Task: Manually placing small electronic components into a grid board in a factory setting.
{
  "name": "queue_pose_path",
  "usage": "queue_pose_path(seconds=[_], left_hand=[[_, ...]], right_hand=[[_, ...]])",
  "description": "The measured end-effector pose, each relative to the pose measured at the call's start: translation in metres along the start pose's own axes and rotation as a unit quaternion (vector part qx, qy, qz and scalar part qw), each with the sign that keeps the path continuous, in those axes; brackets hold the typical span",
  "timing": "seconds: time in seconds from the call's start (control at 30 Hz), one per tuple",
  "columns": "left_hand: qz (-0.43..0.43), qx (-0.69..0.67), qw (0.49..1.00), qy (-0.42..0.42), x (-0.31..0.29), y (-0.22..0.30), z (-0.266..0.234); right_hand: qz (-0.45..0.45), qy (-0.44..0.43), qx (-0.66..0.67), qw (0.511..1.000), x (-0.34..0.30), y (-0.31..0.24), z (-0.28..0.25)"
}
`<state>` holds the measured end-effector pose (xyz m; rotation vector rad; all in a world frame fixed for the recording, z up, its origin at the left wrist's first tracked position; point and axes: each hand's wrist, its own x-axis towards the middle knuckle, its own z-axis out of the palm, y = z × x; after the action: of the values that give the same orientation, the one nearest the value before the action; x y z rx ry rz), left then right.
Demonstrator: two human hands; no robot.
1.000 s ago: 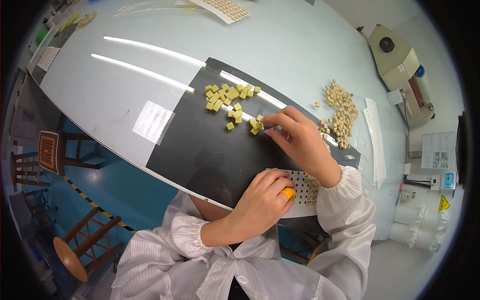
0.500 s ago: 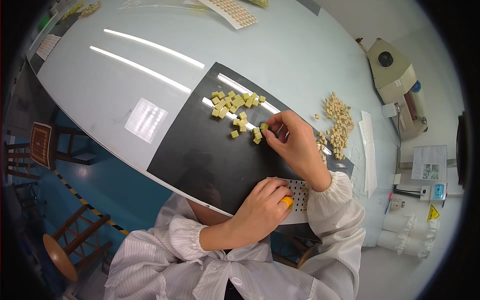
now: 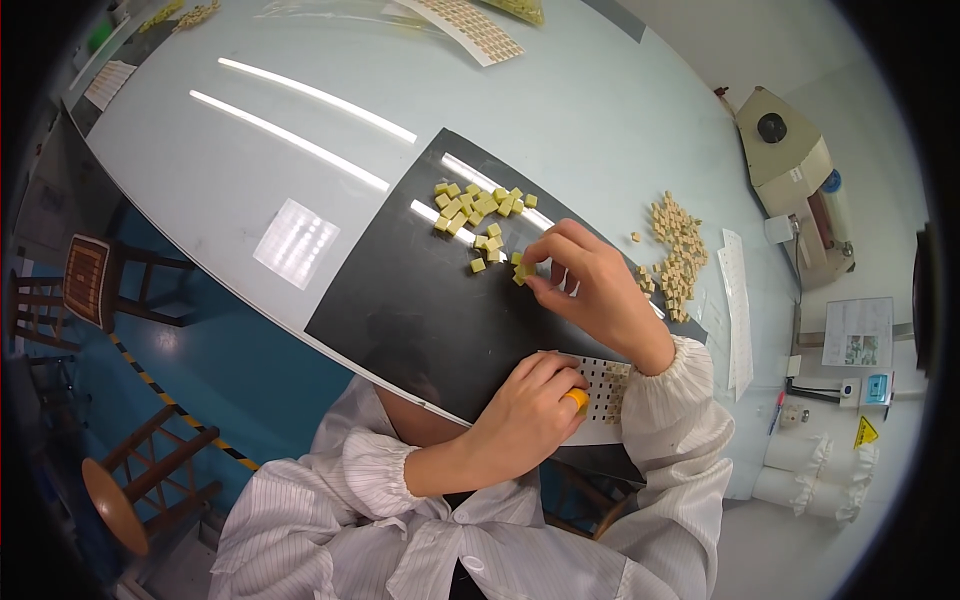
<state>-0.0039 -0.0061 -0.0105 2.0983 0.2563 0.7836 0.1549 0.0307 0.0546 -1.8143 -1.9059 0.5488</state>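
My right hand (image 3: 592, 288) reaches over the black mat (image 3: 400, 310), thumb and index finger pinched at a small yellow-green cube (image 3: 521, 272). The fingertips partly cover this cube and those touching it. More yellow-green cubes (image 3: 484, 205) lie in a loose group farther to the left on the mat. Near the table's front edge, my left hand (image 3: 525, 415) rests with curled fingers on a white perforated sheet (image 3: 603, 392), gripping its left part. A yellow band (image 3: 576, 400) circles one of its digits. Pale tan pieces fill some holes at the sheet's right side.
A heap of pale tan cubes (image 3: 680, 255) lies right of the mat, beside a long white strip (image 3: 736, 315). A filled sheet (image 3: 470, 28) lies at the back. A beige machine (image 3: 785, 150) stands at the right; wooden stools (image 3: 118, 505) are at the left.
My right hand's fingertips have come down and closed in on the small cluster of yellow-green cubes. My left hand stays on the perforated sheet. The whole view has shifted slightly.
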Motion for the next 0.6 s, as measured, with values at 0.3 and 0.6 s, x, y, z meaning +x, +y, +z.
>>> queue_pose_path(seconds=[0.3, 0.6], left_hand=[[0.006, -0.001, 1.000, 0.002, -0.001, -0.001, 0.001], [-0.003, 0.012, 1.000, -0.002, -0.002, 0.000, 0.001]], right_hand=[[0.002, -0.073, 0.001, 0.997, 0.003, 0.005, -0.007], [-0.018, -0.097, -0.008, 0.995, 0.007, 0.008, -0.012]])
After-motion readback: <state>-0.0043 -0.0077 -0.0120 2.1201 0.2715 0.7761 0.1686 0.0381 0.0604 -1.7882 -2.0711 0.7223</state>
